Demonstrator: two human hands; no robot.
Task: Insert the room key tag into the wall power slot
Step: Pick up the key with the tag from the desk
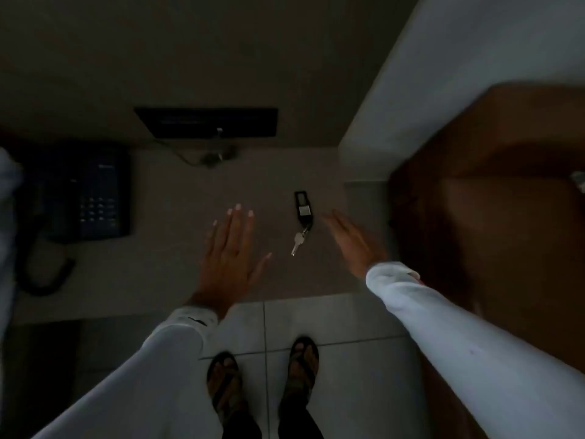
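A black room key tag [303, 208] with a small silver label lies flat on the pale counter [177, 270], a metal key [297, 242] attached at its near end. My left hand [230, 252] hovers over the counter to the left of the tag, palm down, fingers spread, holding nothing. To the tag's right my right hand [354, 241] is held edge-on, fingers straight and together, empty, a short gap from the key. On the wall above the counter is a dark rectangular panel [207, 122] with a small metal piece at its lower middle; whether it is the power slot is unclear.
The room is dim. A dark desk telephone [91, 198] with a coiled cord sits at the counter's left. A thin cable [190, 158] runs below the wall panel. A brown wooden surface [487, 217] stands at right, beside a white wall corner. My sandalled feet rest on pale floor tiles.
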